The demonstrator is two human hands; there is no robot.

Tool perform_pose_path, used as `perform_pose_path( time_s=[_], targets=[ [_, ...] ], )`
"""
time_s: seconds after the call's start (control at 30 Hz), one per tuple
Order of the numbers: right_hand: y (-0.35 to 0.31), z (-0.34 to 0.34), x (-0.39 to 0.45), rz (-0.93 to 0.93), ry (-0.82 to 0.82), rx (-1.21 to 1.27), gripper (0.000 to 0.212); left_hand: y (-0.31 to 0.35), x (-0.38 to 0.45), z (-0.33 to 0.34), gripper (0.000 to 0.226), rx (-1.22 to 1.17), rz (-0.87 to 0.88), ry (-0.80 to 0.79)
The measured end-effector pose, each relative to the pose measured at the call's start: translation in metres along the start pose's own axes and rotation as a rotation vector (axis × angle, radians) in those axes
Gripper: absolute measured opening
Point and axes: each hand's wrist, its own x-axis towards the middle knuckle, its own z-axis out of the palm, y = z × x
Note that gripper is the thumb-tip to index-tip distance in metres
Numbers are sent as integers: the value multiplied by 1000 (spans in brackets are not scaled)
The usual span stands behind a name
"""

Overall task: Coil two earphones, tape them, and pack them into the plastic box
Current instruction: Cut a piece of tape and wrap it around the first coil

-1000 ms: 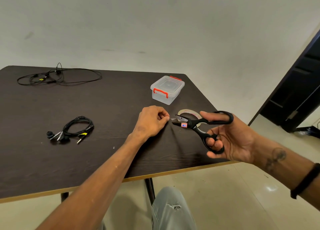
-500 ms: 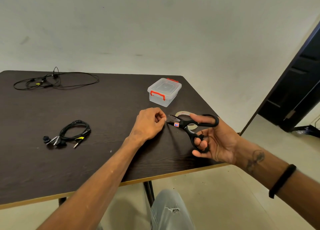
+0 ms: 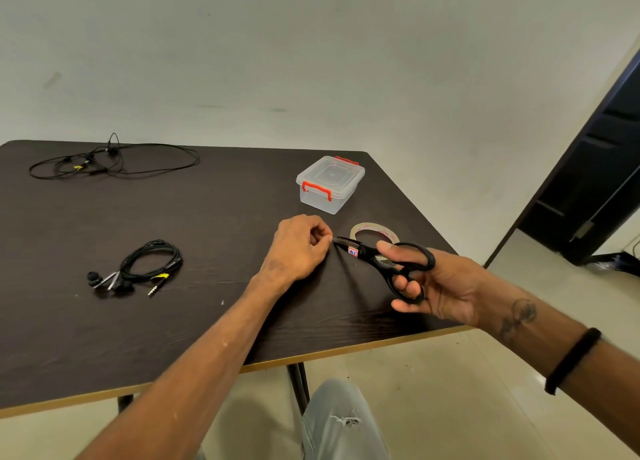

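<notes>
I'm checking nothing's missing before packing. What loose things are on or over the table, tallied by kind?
Earphones: 2, one coiled, one loose
Plastic box: 1
Tape roll: 1
Scissors: 1
Total: 5

Bare table (image 3: 214, 217) between earphones, box

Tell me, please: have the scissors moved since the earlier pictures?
Yes. The scissors, held in the right hand, came left toward the left hand, now covering more of the tape roll.
</notes>
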Motion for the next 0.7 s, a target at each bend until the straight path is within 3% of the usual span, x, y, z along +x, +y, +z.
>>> perform_pose_path(
  time_s=[0.17, 0.27, 0.47, 0.6, 0.7],
  targets=[
    [2, -8, 2, -79, -4, -228, 49, -2, 2, -4, 7, -189, -131, 129],
    [0, -11, 8, -161, 107, -584, 59, -5, 4, -7, 7, -354, -193, 167],
    [-8, 0, 20, -287, 375, -1392, 51, -10, 5, -9, 8, -553, -264, 235],
    [-11, 11, 20, -302, 362, -1518, 47, -8, 3, -10, 7, -542, -255, 227],
    [-21, 7, 18, -219, 234, -1496, 38, -4, 2, -11, 9, -530, -248, 186]
  ],
)
